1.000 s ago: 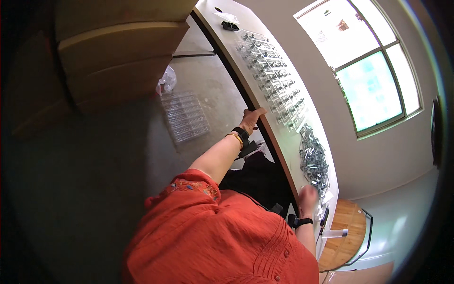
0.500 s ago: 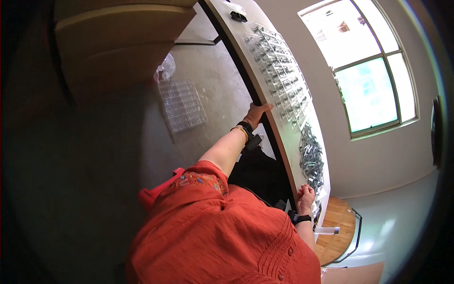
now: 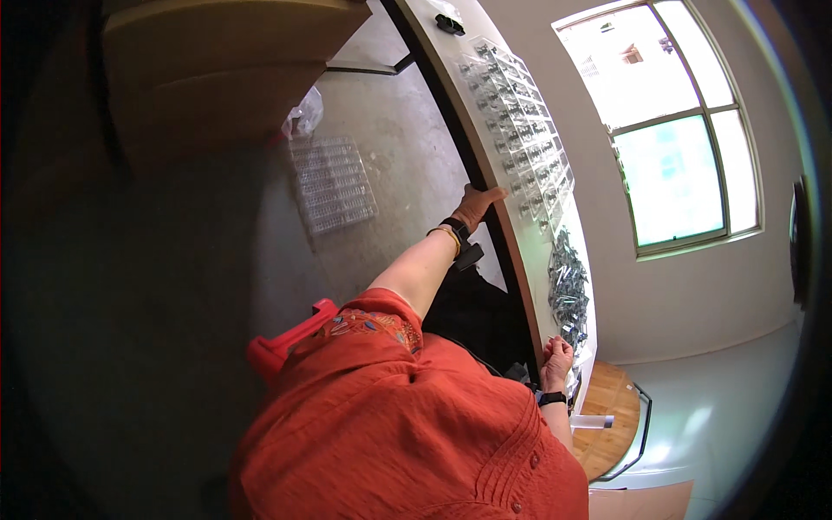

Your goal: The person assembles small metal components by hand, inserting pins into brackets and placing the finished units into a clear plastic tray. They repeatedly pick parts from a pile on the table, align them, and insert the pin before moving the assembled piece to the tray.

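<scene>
A long, messy heap of small, shiny grey metal pieces [image 3: 568,290] lies on the long white table [image 3: 537,282]; it sits at twelve o'clock from the bare right hand [image 3: 557,360], the nearer one, and runs nearly twelve to six; the right fingers bend in; I cannot tell if they pinch anything; the bare left hand [image 3: 477,207], toward eleven, has its thumb on the table's edge; its other fingers are unclear.

The wide camera looks steeply down from the wearer's head, over the red shirt [image 3: 399,425], seeing the left hand [image 3: 478,206] and right hand [image 3: 557,360] from above. Its view spans floor [image 3: 403,165] left of the hands to a window [image 3: 672,182] on their right.
</scene>
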`<state>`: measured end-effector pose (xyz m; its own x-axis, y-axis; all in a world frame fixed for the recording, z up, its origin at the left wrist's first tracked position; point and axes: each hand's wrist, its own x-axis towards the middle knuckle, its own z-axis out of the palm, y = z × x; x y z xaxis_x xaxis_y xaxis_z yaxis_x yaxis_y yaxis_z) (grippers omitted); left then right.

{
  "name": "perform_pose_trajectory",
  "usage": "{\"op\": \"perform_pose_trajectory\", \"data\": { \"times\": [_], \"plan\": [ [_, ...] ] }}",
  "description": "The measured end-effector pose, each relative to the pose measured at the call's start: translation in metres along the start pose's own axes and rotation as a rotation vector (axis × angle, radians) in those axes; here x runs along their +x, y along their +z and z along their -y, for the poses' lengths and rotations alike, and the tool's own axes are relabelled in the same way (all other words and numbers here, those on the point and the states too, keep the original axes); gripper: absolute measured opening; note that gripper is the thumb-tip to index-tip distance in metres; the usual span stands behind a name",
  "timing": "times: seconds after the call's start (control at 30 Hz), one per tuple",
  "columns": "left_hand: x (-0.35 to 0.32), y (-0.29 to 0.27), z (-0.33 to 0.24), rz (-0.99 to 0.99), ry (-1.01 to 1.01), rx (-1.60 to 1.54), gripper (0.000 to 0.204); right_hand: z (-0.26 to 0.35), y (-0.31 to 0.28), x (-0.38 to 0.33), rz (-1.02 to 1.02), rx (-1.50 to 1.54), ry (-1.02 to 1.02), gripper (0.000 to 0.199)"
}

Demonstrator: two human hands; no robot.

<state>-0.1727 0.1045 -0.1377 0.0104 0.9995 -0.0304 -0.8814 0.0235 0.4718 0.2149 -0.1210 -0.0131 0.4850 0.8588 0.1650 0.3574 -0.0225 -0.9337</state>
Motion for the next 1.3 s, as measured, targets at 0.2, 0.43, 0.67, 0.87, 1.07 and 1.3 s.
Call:
{"op": "perform_pose_trajectory", "data": {
  "times": [0.2,0.43,0.67,0.87,1.07,1.3],
  "plan": [
    [0.003,-0.005,0.0,0.027,-0.003,0.036,0.137,-0.001,-0.001,0.0,0.0,0.022,0.018,0.018],
    [-0.004,0.002,-0.003,-0.086,0.034,0.102,0.122,0.002,-0.003,-0.004,-0.004,0.012,0.039,0.017],
    [-0.007,0.002,-0.006,-0.054,0.02,0.121,0.132,0.0,-0.006,-0.002,0.013,0.002,0.028,0.015],
    [-0.005,0.003,-0.007,-0.064,0.044,0.113,0.126,0.001,-0.008,-0.004,0.062,-0.017,0.033,0.015],
    [-0.006,0.004,-0.005,-0.107,0.01,0.161,0.122,0.0,-0.007,-0.006,0.042,-0.009,0.007,0.015],
    [0.0,-0.002,-0.001,-0.009,0.006,0.151,0.148,0.0,-0.006,-0.008,0.049,0.001,0.009,0.015]
  ]
}}
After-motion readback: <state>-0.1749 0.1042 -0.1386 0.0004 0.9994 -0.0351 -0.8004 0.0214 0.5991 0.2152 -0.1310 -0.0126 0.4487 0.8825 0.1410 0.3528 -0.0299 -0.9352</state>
